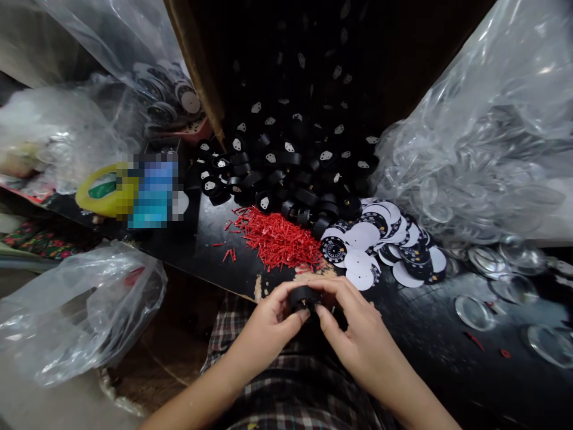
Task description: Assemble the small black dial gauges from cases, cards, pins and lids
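Note:
Between my two hands, at the table's front edge, is a small round black housing (303,296). My left hand (274,315) holds its left side, thumb underneath near the brass-coloured bits. My right hand (350,313) grips its right side with fingers and thumb. Just beyond lies a heap of red pointers (280,239). Behind that heap are many black housings (286,173), some showing white plates. Round dial discs (362,236), black-printed or white, are piled to the right of the pointers.
Clear plastic bags of transparent covers (447,179) stand at the right. Loose clear covers (474,313) lie on the dark table (430,334). A yellow tape roll (96,194) is at the left, above a hanging plastic bag (85,316).

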Demonstrator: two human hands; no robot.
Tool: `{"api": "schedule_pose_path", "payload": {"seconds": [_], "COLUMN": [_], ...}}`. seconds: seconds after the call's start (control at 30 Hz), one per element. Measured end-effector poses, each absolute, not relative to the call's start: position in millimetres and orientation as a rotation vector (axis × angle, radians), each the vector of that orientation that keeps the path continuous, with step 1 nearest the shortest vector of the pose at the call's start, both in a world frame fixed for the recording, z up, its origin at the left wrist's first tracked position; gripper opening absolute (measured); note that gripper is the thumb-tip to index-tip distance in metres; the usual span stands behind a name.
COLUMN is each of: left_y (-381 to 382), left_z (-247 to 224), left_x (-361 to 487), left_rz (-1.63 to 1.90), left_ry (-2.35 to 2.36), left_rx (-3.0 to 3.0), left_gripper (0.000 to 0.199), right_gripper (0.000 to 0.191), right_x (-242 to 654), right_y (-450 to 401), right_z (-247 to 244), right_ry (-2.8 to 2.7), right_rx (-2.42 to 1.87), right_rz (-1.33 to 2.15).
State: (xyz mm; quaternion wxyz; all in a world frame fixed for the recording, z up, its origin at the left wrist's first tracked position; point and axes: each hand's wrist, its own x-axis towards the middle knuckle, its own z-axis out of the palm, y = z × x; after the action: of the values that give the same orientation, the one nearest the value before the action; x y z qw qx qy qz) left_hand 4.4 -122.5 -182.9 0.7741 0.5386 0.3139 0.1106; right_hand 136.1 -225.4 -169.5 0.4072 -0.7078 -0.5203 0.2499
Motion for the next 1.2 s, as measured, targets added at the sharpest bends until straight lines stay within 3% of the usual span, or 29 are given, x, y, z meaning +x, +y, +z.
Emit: {"api": "schedule_pose_path", "payload": {"seconds": [0.4,0.5,0.67,0.97,1.2], "left_y": [-112.7,-109.5,-104.6,-106.0,-110.4], "left_z": [-181.5,-183.0,-180.1,-173.5,-163.5], "left_x": [-2.7,-2.5,-2.5,6.3,11.1], "left_rz": [0.294,0.354,0.442,0.436,0.398], "left_ry": [0.770,0.832,0.861,0.910,0.831], "left_rx": [1.043,0.865,0.696,0.644,0.650], "left_gripper": [0.030,0.029,0.027,0.037,0.034], "right_gripper": [0.030,0.026,0.019,0.011,0.012], "right_x": [130.5,152.7,189.6,172.1,177.7], "right_y": [-208.2,-212.1,-216.7,-189.6,-193.8], "right_z": [-166.6,-164.8,-177.7,-178.8,-178.2], "right_ry": [-1.354,-1.328,-1.580,-1.907,-1.713], "right_rx": [-1.771,-1.884,-2.183,-2.398,-2.310], "right_rz": [0.507,0.532,0.279,0.053,0.263]}}
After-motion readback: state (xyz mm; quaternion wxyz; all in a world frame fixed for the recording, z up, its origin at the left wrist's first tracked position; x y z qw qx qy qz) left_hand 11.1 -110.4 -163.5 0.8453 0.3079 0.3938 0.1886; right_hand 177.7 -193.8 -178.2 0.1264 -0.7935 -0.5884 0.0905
